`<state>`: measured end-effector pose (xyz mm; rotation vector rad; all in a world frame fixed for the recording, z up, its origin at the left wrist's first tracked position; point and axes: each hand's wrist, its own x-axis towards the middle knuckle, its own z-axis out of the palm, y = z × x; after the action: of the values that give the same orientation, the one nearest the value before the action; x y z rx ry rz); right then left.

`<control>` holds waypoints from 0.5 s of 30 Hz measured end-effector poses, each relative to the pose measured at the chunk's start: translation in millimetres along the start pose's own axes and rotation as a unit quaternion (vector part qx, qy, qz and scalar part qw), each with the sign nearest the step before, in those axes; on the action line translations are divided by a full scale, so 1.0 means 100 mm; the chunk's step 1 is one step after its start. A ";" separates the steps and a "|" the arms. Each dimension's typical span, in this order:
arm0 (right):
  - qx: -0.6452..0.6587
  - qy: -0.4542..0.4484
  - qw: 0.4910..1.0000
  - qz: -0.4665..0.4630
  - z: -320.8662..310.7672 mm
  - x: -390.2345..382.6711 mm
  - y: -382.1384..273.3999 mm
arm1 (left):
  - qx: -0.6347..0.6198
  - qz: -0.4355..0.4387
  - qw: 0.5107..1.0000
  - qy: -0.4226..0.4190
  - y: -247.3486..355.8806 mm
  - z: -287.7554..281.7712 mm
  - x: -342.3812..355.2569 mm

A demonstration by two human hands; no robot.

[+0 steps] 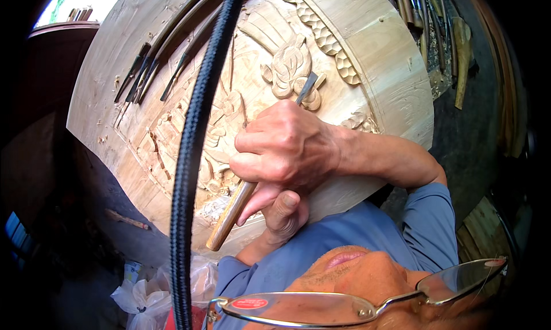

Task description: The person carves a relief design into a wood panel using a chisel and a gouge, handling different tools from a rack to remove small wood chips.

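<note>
My right hand (284, 149) is closed around a chisel (232, 215), its wooden handle angled toward the lower left and a flat metal blade pointing up and right. The blade lies over a carved cluster of rounded shapes (290, 63) on a pale wooden panel (103, 54) with relief carving and a scalloped border. Just below the right hand, my left hand (284, 215) is curled with its thumb bent; what its fingers hold, if anything, is hidden. A black braided cable (195, 123) hangs across the view in front of the panel.
Several narrow chisels (143, 72) lie at the panel's upper left. More tools (459, 60) and wood shavings sit on a dark surface at upper right. A short stick (126, 218) lies left of the panel. Plastic bags (143, 295) are at lower left.
</note>
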<state>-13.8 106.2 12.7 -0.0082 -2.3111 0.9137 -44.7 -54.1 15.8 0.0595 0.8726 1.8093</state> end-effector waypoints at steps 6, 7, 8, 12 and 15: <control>-0.003 -0.014 1.000 -0.006 0.01 -0.02 0.02 | -0.010 -0.008 1.000 0.004 -0.01 0.00 0.00; -0.003 -0.016 1.000 -0.008 0.01 -0.02 0.02 | -0.012 -0.009 1.000 0.006 0.00 0.00 0.00; -0.002 -0.017 1.000 -0.011 0.01 -0.03 0.03 | -0.014 -0.010 1.000 0.007 0.00 0.00 -0.01; 0.006 -0.010 1.000 -0.019 0.04 -0.06 0.05 | -0.017 -0.013 1.000 0.009 0.00 -0.01 0.00; 0.007 -0.007 1.000 -0.025 0.04 -0.05 0.06 | -0.021 -0.014 1.000 0.010 -0.01 -0.01 -0.01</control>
<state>-13.0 107.3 4.2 0.0628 -2.3076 0.9082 -44.3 -55.4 14.9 0.0030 0.8443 1.8046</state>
